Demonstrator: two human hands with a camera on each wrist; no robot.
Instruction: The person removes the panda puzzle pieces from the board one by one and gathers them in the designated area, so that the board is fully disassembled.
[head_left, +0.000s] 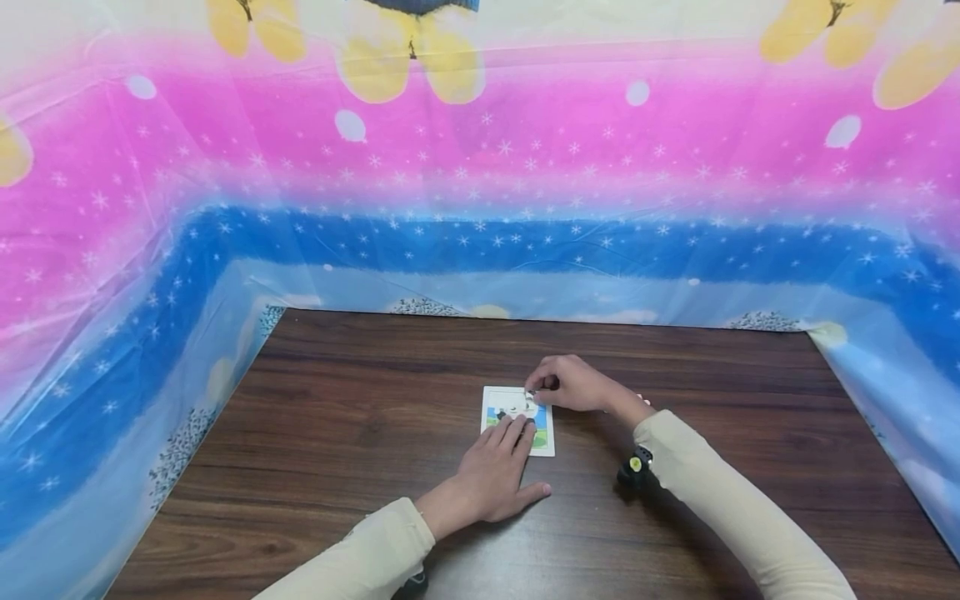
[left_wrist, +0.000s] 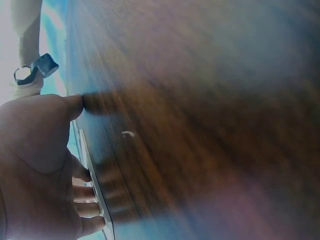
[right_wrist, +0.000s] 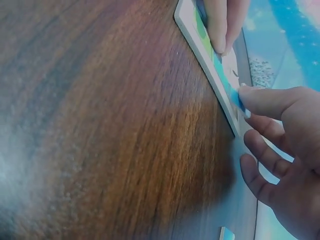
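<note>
A small white-framed picture board, which looks like a jigsaw puzzle with a blue, green and white picture, lies flat on the table. My left hand rests palm down with its fingertips on the board's lower left part, thumb spread on the wood. At the board's upper right corner, my right hand pinches a small white puzzle piece between thumb and fingers. In the right wrist view, the thumb covers most of that piece, over the board's edge. The left fingers hide part of the picture.
Dark wood table surrounds the board. Another small piece lies on the table beyond the right hand. A printed pink and blue cloth hangs along the table's back and sides. A dark wrist camera hangs below the right sleeve.
</note>
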